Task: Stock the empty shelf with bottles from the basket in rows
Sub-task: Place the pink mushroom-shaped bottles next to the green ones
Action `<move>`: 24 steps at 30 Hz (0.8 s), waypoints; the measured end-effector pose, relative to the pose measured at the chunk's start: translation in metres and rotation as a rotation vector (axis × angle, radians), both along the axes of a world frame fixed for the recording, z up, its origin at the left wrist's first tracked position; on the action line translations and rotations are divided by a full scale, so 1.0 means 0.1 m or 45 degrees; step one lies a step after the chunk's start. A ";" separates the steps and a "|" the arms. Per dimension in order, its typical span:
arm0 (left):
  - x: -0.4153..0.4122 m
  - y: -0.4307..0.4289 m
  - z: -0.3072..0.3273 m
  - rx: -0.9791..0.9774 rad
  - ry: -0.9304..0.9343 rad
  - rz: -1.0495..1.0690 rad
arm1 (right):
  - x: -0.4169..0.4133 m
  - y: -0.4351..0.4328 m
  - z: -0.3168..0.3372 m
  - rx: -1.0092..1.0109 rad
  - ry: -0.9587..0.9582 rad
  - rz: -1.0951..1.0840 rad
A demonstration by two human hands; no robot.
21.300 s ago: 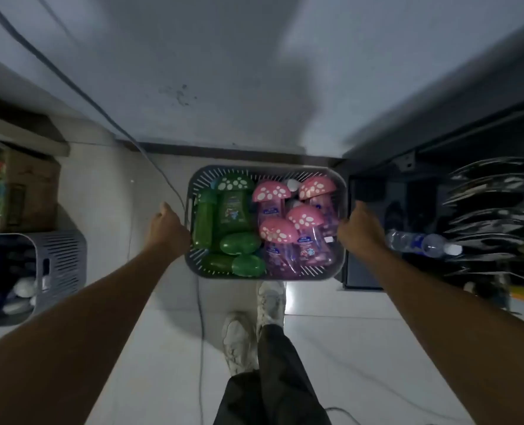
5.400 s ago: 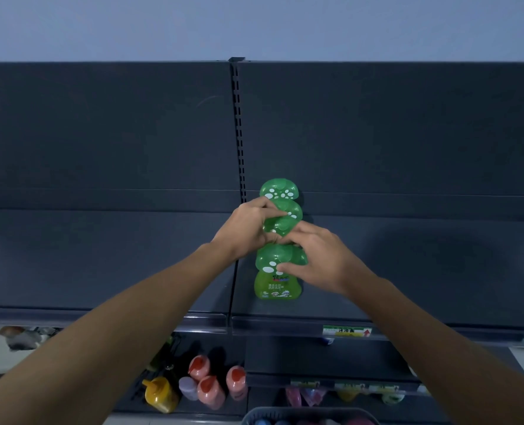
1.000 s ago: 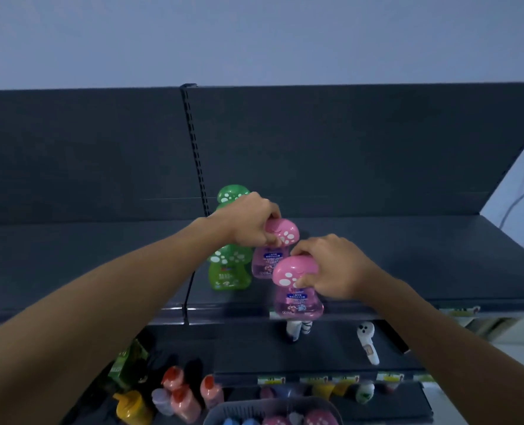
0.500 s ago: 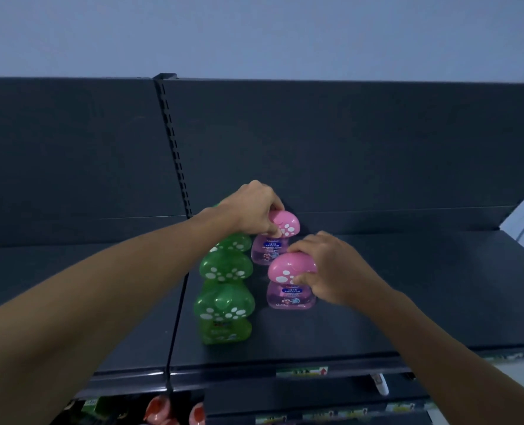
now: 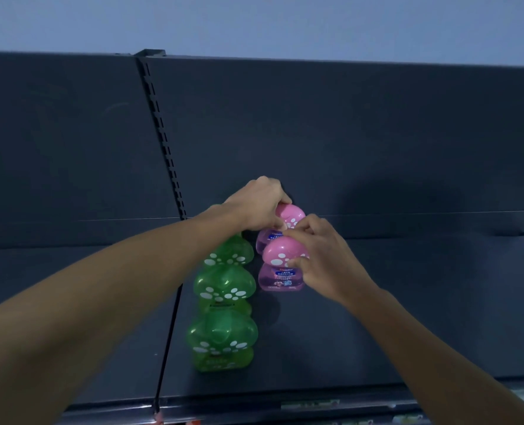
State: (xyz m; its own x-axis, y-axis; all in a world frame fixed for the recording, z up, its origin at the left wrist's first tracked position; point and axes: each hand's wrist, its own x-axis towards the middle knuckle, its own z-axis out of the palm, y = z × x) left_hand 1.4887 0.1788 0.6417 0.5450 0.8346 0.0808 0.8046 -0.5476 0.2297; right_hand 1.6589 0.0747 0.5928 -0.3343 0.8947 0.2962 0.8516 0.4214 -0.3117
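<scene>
Nearest, a row of green bottles (image 5: pixel 224 332) runs front to back on the shelf (image 5: pixel 408 302). Just right of it, the right hand (image 5: pixel 325 265) grips the near pink bottle (image 5: pixel 280 271) by its cap; the left hand (image 5: pixel 259 207) grips the far pink bottle (image 5: pixel 285 223). Best to press both back, aligned and upright. Open shelf lies right; the back panel (image 5: pixel 346 133) stands close behind.

Two rows of bottles stand on the shelf (image 5: pixel 408 302), running front to back. The left row (image 5: pixel 224 302) has three visible bottles, just right of the upright post (image 5: pixel 162 142). The right row (image 5: pixel 280 262) has two bottles, starting further back. The left hand (image 5: pixel 254 207) rests on the rear bottle (image 5: pixel 290 216), the right hand (image 5: pixel 322 256) on the front bottle (image 5: pixel 280 277).
</scene>
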 end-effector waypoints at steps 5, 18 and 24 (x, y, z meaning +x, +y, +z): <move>0.00 0.05 -0.02 0.012 0.025 0.015 | -0.02 0.08 -0.02 0.038 0.004 0.014; -0.07 0.05 -0.05 0.074 0.057 0.005 | 0.00 0.14 0.03 0.004 0.028 0.050; -0.08 0.00 -0.06 0.108 0.090 -0.027 | 0.01 0.13 0.02 0.017 0.013 0.068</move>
State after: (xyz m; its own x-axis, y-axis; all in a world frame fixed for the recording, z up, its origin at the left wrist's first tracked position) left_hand 1.4803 0.1790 0.6360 0.5692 0.8147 0.1110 0.8053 -0.5796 0.1247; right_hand 1.6595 0.0881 0.5949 -0.3786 0.8716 0.3115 0.8245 0.4705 -0.3143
